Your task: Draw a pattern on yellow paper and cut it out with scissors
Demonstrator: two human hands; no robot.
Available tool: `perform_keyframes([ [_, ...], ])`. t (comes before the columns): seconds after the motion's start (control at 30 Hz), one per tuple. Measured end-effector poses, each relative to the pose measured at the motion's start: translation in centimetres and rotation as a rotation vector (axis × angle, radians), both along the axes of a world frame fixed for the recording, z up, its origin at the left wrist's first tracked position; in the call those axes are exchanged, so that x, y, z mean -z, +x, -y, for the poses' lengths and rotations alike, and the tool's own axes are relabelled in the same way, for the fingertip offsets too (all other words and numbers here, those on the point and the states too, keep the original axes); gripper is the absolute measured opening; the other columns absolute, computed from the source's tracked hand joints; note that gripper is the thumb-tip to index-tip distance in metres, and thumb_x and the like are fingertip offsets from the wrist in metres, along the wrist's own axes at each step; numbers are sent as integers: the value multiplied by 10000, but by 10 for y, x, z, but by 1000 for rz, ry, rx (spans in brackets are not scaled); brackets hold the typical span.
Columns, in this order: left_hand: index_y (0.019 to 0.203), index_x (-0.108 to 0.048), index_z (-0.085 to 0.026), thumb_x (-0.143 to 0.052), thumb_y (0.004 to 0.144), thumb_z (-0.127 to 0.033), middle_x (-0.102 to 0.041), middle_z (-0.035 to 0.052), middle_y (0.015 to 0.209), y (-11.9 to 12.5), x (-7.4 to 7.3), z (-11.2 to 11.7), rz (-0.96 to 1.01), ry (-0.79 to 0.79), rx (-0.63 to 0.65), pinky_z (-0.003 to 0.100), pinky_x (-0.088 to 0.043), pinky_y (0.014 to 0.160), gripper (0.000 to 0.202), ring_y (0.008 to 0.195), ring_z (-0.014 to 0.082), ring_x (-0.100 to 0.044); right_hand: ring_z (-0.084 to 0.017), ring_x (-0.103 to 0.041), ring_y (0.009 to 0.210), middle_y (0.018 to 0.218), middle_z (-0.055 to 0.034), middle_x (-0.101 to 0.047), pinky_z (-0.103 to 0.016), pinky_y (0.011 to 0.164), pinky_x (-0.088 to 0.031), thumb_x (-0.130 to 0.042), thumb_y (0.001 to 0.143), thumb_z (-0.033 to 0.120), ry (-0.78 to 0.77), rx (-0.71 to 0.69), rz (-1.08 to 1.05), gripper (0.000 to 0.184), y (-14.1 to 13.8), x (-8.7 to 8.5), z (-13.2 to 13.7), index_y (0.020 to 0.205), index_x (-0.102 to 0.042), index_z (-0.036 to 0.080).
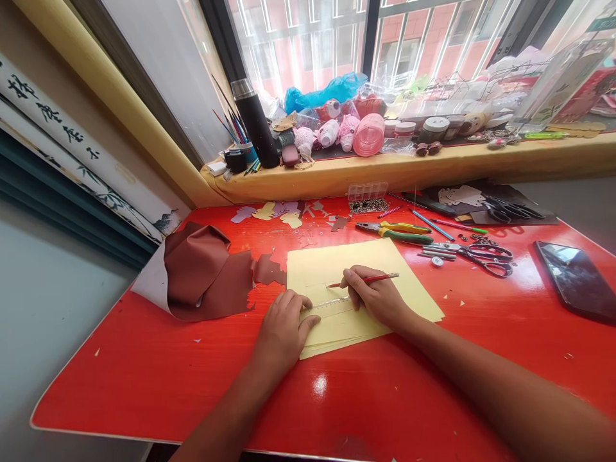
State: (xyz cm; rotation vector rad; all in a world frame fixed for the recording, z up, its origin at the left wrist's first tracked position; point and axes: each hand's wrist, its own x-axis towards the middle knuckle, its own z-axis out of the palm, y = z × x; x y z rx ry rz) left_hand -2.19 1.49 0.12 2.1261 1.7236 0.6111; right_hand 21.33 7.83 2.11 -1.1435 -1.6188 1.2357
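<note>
**A:** Obs. 1, left grip (283, 327): open, fingers slightly curved, pressing down on a clear plastic ruler (327, 304). Resting on top of it, not closed around it.

**B:** Right grip (375, 296)?

**A:** Closed on a red pencil (370, 279), held between thumb and fingers, lying nearly level above the paper. Contact between pencil point and sheet: cannot tell.

**B:** Location of the ruler and paper?

**A:** Ruler flat on a stack of pale yellow paper (337, 269), toward the stack's lower left. Stack sits mid-way along the red desk (144, 385), turned at an angle to the desk edge.

**B:** Surroundings?

**A:** Just left of the stack, a brown leather sheet (197, 276), curled over, pale backing showing. To the right, pliers (394, 232) with yellow and green handles, then metal scissors (486, 260). Far right, a black smartphone (575, 282), face up. Beyond the desk, on the window sill (385, 173), a black thermos (255, 122) beside a cluster of paintbrushes (235, 122).
</note>
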Motion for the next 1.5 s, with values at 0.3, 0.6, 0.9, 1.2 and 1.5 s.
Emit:
perform_keyframes([
  [0.3,1024,-657,-236,-693,985,-285,-687,42,1022,0,-1,0,5,-17,-3,401,-540,872,72,1003,263,-665,-181,-570,493,531,29,-598,-325,580,-484,-543,1066,635,8,5,-13,515,0,1,0,781,-679,229],
  [0.6,1030,-668,-240,-669,986,-276,-684,55,1041,2,-1,0,20,-20,0,407,-553,871,57,1012,264,-664,-166,-521,460,537,41,-564,-334,566,-468,-537,1063,669,75,103,-72,520,2,1,2,814,-678,234],
  [0.9,1002,-651,-245,-622,975,-231,-680,68,1077,-9,-3,-3,0,8,-36,437,-541,902,42,1076,288,-639,-166,-498,450,506,43,-550,-347,592,-490,-542,1052,690,111,151,-86,537,5,-5,3,798,-679,237],
  [1.2,1041,-655,-242,-599,980,-241,-681,71,1092,-19,-7,-5,-50,14,-50,439,-541,897,83,1073,284,-634,-169,-517,450,496,49,-559,-378,689,-550,-556,1051,677,90,135,-81,526,4,-3,2,787,-686,240],
  [1.5,1284,-687,-277,-648,1007,-379,-616,86,1539,-19,5,-3,-145,55,93,524,-442,1186,298,1440,320,-539,-166,-516,457,510,43,-562,-350,620,-523,-557,1044,689,54,162,-103,524,4,-2,-1,809,-683,237],
])
